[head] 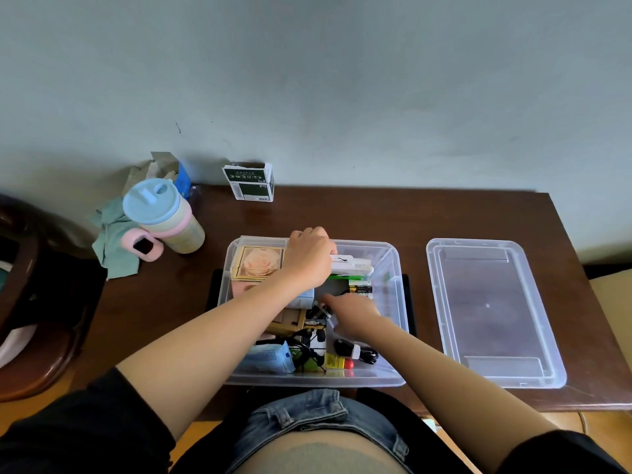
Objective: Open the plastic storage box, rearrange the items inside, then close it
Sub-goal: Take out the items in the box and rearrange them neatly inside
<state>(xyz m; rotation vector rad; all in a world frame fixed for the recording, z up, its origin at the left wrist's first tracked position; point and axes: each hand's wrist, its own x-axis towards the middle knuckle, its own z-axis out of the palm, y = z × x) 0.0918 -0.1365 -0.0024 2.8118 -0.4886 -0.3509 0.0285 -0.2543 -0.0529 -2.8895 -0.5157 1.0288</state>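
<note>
Brown wooden table [359, 213], grey-green wall [342, 80]

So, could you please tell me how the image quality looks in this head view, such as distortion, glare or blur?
Head view: wide-angle bending curves the table edges; soft daylight, faint sheen on the lid; the right hand looks slightly blurred, while the left hand is sharper.

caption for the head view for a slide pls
Both hands sorting items inside the open storage box, lid beside it.
</note>
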